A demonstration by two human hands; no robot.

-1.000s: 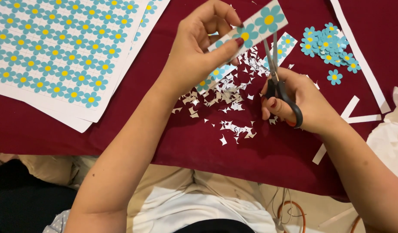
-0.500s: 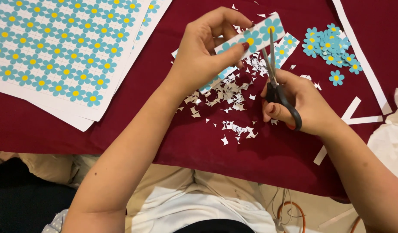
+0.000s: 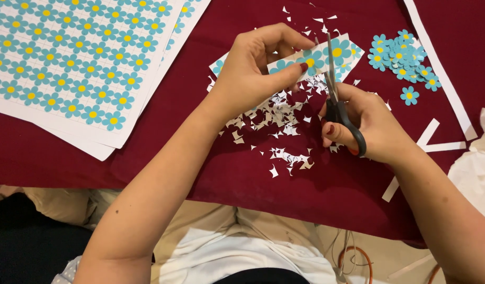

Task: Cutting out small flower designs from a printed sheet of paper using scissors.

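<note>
My left hand [image 3: 258, 71] pinches a short paper strip [image 3: 343, 48] printed with blue flowers with yellow centres, holding it above the dark red cloth [image 3: 200, 158]. In my right hand [image 3: 366, 126] are black-handled scissors [image 3: 334, 92], their blades pointing up and crossing the strip next to a flower. A second printed strip [image 3: 219, 66] lies partly hidden under my left hand.
Large sheets of printed blue flowers [image 3: 79, 58] lie at the upper left. A pile of cut-out flowers [image 3: 403, 58] sits at the upper right. White paper scraps [image 3: 284, 121] litter the cloth below my hands. White offcut strips [image 3: 437, 58] and crumpled white paper [image 3: 476, 163] lie at right.
The strip has been turned and lowered a little in my left hand. The scissors have stayed at the strip, blades upright, shifting slightly to the left with it.
</note>
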